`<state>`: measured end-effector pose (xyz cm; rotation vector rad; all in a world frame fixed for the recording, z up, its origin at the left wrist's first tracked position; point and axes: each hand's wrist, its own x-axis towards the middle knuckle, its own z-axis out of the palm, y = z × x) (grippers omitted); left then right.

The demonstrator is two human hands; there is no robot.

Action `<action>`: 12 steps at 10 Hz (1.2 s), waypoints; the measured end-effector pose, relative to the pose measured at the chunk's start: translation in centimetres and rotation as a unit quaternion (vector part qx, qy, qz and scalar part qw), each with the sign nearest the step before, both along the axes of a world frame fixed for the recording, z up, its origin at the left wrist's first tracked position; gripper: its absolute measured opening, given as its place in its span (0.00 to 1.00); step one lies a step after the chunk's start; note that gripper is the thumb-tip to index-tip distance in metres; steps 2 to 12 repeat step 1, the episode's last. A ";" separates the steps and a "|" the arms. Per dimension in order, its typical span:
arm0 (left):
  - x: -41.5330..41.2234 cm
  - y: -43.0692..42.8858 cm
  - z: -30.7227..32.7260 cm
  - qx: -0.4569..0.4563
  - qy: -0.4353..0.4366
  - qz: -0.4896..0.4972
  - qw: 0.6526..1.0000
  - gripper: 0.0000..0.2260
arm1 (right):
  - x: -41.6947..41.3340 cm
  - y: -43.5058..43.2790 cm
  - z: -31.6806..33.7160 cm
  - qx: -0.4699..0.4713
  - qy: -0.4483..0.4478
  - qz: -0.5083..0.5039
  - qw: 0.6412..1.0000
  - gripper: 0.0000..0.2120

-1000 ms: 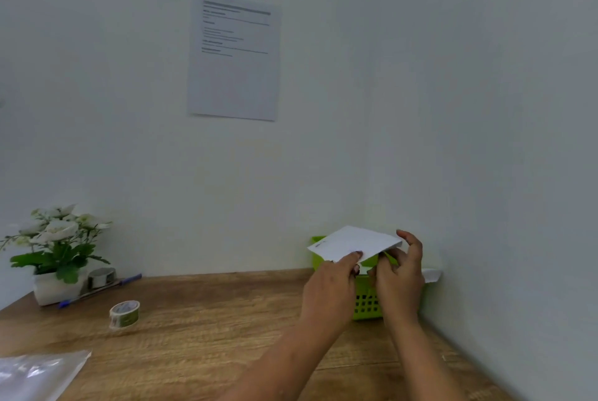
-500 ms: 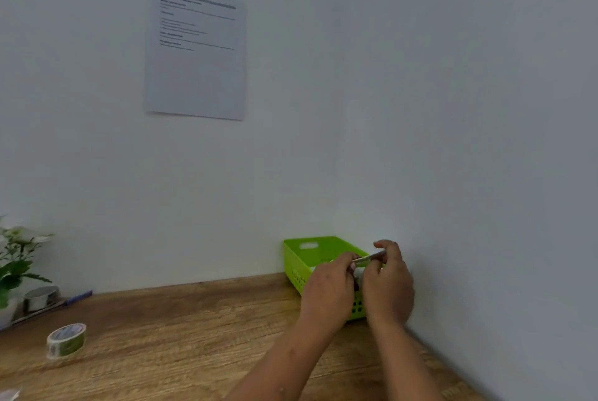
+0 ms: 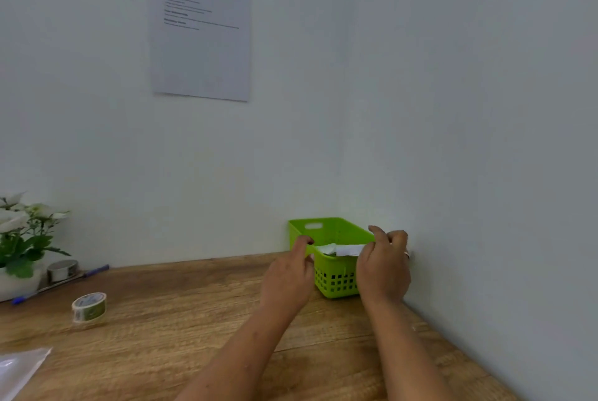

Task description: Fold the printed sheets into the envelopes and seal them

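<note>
Wooden table [image 3: 194,319], grain running across it. Tucked into the far right corner sits a green basket [image 3: 336,284], white paper inside. Along the far left edge: a potted plant [image 3: 19,238], a small metal tin [image 3: 62,270], a blue pen [image 3: 61,284]. Nearer, a tape roll [image 3: 89,306]. At the near left corner, a clear plastic sleeve [image 3: 19,368].

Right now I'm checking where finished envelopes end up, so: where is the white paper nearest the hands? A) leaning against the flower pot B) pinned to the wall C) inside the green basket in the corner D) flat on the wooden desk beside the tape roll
C: white paper shows above the rim of the green basket, between the left hand and the right hand, which hold nothing.
</note>
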<state>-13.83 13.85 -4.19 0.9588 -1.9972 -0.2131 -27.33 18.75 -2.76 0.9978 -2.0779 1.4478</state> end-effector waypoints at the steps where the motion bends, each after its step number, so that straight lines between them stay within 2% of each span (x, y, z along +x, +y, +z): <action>1: 3.2 -0.8 -0.9 0.029 0.038 0.053 0.997 0.13 | 1.0 -0.6 -0.5 -0.026 0.104 0.040 0.993 0.14; 12: 3.2 -0.8 -0.9 0.029 0.038 0.053 0.997 0.13 | 1.0 -0.6 -0.5 -0.026 0.104 0.040 0.993 0.14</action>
